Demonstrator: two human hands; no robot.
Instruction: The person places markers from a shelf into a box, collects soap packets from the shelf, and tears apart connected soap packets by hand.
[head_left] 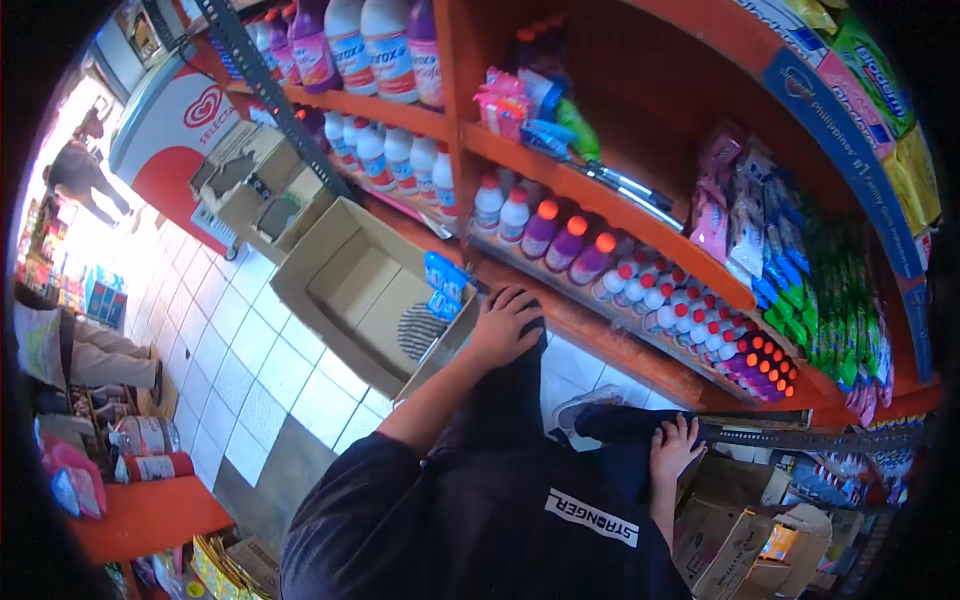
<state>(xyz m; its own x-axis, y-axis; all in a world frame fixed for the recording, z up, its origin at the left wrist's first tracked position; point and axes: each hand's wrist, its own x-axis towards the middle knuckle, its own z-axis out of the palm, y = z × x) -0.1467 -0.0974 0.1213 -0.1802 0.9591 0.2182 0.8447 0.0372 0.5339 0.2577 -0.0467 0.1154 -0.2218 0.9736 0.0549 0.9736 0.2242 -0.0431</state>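
Note:
My left hand [510, 325] lies over my dark-trousered left knee, fingers spread and holding nothing. Just left of it stands an open cardboard box [330, 285], with blue packets [445, 282] and a striped round item [420, 332] at its near end. On my other knee rests my right hand [677, 447], its fingers apart and nothing in them. Ahead of both hands is a red-orange shelf, whose lower level carries rows of bottles with red and orange caps [690, 315].
Large white and purple bottles [375, 45] fill the upper left shelf. Hanging sachets [845, 310] line the right. A freezer [165, 140], more cartons [255, 190] and two people stand to the left. An opened carton [735, 540] sits at lower right.

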